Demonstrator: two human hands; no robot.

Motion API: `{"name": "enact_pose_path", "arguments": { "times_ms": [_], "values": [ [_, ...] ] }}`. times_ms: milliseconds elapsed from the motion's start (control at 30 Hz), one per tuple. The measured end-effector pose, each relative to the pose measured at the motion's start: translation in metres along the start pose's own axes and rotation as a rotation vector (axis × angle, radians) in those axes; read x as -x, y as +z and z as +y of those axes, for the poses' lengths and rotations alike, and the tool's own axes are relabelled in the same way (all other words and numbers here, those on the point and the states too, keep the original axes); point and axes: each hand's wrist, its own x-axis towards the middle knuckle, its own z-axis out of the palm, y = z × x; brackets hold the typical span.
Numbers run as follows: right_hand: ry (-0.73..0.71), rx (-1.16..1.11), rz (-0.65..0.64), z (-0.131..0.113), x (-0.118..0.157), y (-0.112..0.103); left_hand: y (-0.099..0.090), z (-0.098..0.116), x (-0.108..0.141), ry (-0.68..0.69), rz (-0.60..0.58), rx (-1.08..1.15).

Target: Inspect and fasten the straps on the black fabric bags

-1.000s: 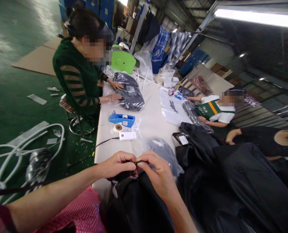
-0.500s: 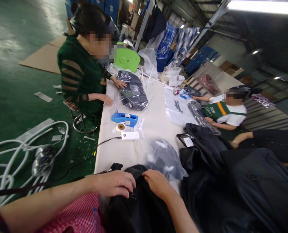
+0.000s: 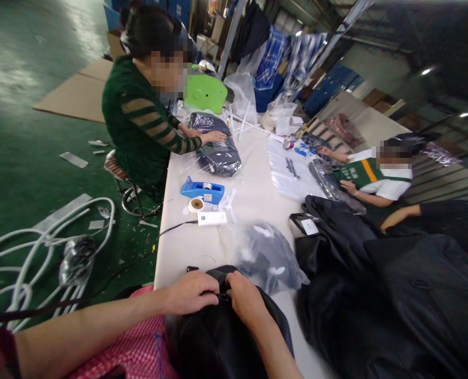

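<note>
A black bag (image 3: 214,342) with a smooth, slightly shiny surface lies at the table's near edge, in front of my body. My left hand (image 3: 190,292) is closed on its upper part, thumb and fingers pinched together. Close beside it, my right hand (image 3: 245,296) grips the same bag with bent fingers. Between the two hands shows a small dark fitting, too small to make out. Just beyond my right hand rests a clear plastic bag (image 3: 271,258) with grey contents.
A blue tape dispenser (image 3: 202,190), a tape roll (image 3: 196,205) and a white power bank (image 3: 212,218) lie on the table (image 3: 182,242). Black bags (image 3: 415,300) are heaped at right. One co-worker (image 3: 139,116) presses a wrapped bag (image 3: 216,152); another person (image 3: 370,173) sits across.
My hands have come closer together at the top of the black bag, the right moving left. The co-worker at left has leaned in and moved a hand across the wrapped bag.
</note>
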Motion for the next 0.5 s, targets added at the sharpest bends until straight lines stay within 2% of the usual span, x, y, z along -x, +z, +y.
{"name": "enact_pose_path", "arguments": {
  "times_ms": [100, 233, 500],
  "values": [
    [-0.038, -0.073, 0.049, 0.007, 0.004, -0.003, 0.005, 0.004, -0.003, 0.005, 0.037, -0.050],
    [-0.085, -0.150, 0.090, 0.014, 0.011, -0.005, 0.006, 0.006, -0.006, 0.010, 0.045, 0.040],
    [-0.118, -0.204, 0.146, 0.016, 0.014, -0.002, 0.007, 0.012, -0.010, -0.170, 0.082, 0.038]
  ]
}}
